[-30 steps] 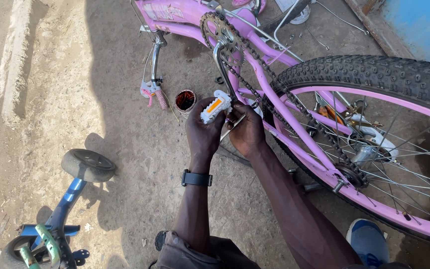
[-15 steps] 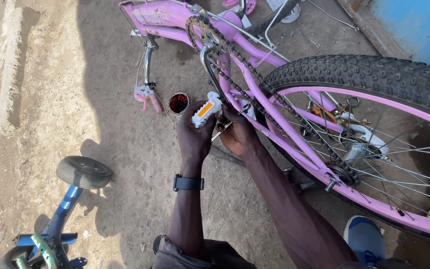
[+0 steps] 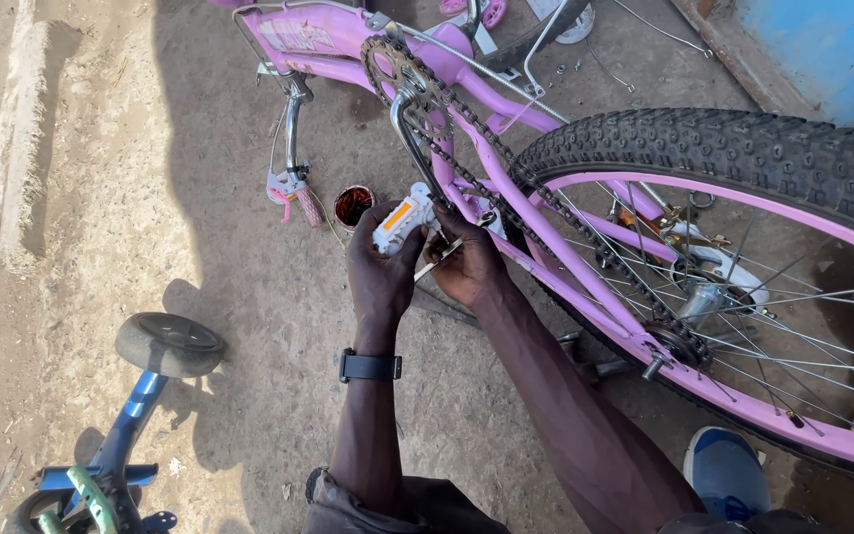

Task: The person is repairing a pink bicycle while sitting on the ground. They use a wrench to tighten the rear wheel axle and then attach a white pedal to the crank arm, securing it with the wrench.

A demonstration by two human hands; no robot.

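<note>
- Starting at the far left, the sandy ground [image 3: 61,247] is bare and sunny, with a low ridge running up the edge.
- At the bottom left stands a small blue scooter [image 3: 101,465] with one grey wheel [image 3: 168,343] sticking up, well apart from the hands.
- A little round tin [image 3: 353,206] with dark stuff inside sits on the dirt, just up and left of the hands.
- Beside it hangs the other pedal [image 3: 289,193], pink and white, on a shiny crank arm.
- The left hand [image 3: 383,272] is curled around a white pedal [image 3: 402,222] with an orange reflector. A black watch [image 3: 370,367] is on that wrist.
- The right hand [image 3: 467,269] sits just right of the pedal, fingers closed on a thin metal tool [image 3: 439,259] that points at the pedal's inner end.
- The pedal hangs at the end of a silver crank arm [image 3: 415,138], under the chainring [image 3: 402,71].
- The chain [image 3: 546,203] and pink frame [image 3: 536,222] run close along the right hand's far side, so there is little room there.
- Open dirt lies below and left of the hands.
- The big back wheel [image 3: 743,148] with its knobby tyre fills the right side.
- A blue shoe [image 3: 728,473] shows at the bottom right.
</note>
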